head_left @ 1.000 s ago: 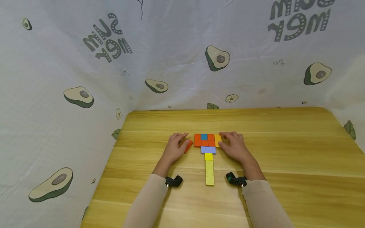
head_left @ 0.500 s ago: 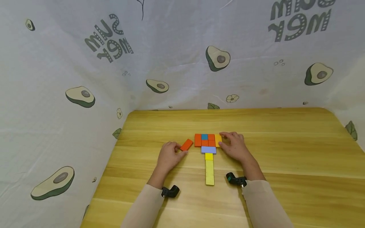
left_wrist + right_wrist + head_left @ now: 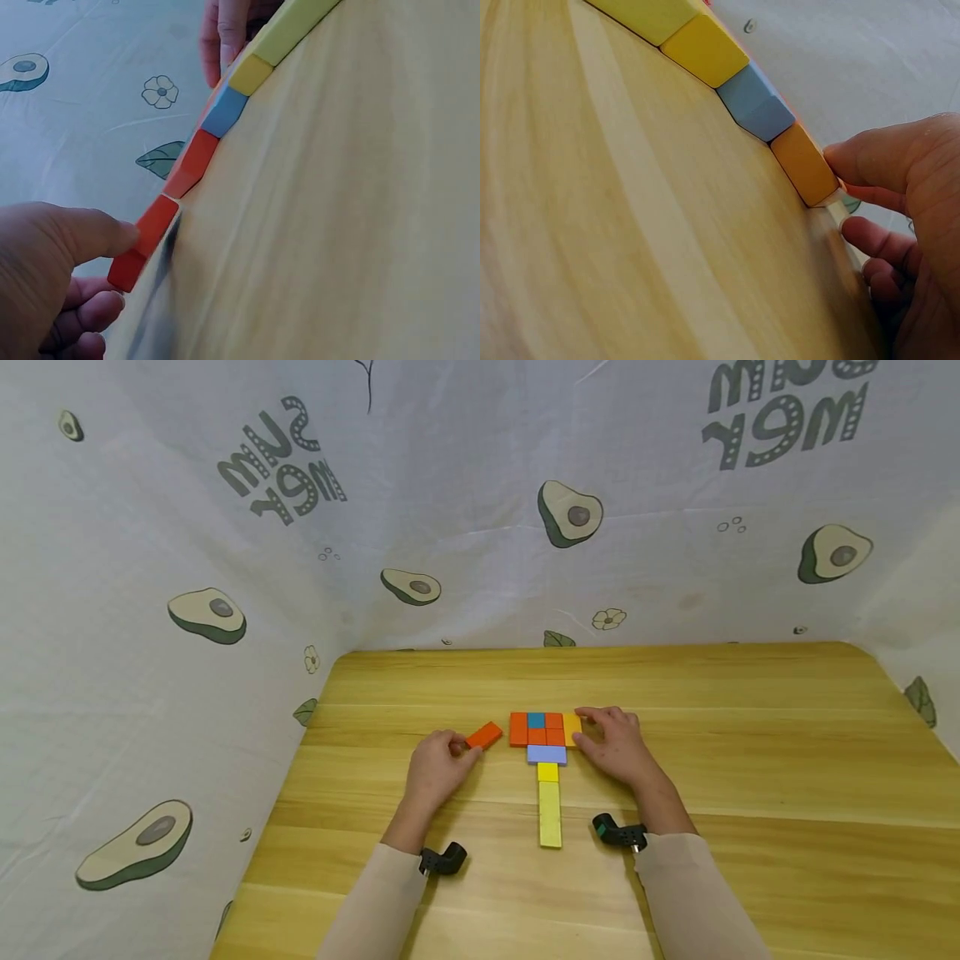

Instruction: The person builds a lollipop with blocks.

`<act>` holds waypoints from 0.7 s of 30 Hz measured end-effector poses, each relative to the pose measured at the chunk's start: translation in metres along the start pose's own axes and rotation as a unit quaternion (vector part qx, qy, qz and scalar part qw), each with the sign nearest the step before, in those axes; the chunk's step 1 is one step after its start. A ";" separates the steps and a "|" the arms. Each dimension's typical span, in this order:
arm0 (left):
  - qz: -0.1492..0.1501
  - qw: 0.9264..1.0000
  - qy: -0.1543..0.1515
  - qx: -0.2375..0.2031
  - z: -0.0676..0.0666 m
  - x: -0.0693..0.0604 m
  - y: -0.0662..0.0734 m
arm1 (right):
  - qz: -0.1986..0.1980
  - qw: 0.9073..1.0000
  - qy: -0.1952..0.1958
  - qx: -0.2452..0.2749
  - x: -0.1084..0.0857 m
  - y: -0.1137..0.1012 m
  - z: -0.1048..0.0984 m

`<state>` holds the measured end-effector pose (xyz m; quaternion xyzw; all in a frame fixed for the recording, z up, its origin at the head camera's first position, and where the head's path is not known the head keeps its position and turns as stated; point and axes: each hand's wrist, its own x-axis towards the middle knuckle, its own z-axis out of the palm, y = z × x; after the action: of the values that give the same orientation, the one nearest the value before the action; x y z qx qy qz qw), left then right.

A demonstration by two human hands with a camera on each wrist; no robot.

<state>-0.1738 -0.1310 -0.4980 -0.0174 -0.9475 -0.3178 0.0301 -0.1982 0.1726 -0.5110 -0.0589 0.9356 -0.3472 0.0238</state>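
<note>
My left hand pinches one end of a red-orange rectangular block. In the head view that block slants, a small gap left of the flat block arrangement. The left wrist view has my thumb on its top, with fingertips below its near end. At the arrangement's right edge, my right hand holds an orange-yellow block between thumb and index finger. Between the hands lie a red-orange upright block, a blue square and several small red-orange squares. A periwinkle block touches them from below.
Under the periwinkle block, a yellow square and a long pale-yellow block run toward me. Everything lies on a wood-grain table. Patterned cloth hangs behind and at the sides. Each wrist wears a black camera.
My left hand has drawn back left and toward me, its grip now on the block's outer end. The red-orange block has turned flatter and shifted slightly left. The right hand keeps its place.
</note>
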 end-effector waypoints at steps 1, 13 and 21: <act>0.001 1.000 0.006 -0.008 0.000 0.002 0.000 | -0.001 1.000 0.001 -0.001 0.000 0.000 0.000; 0.062 0.996 -0.024 -0.057 0.010 0.045 0.027 | 0.008 1.000 -0.004 0.003 0.000 -0.001 -0.001; 0.087 0.993 -0.080 -0.023 0.023 0.072 0.055 | 0.004 1.000 0.001 0.011 0.000 -0.001 0.000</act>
<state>-0.2435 -0.0722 -0.4788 -0.1258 -0.9342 -0.3334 -0.0183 -0.1987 0.1721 -0.5101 -0.0547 0.9318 -0.3578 0.0253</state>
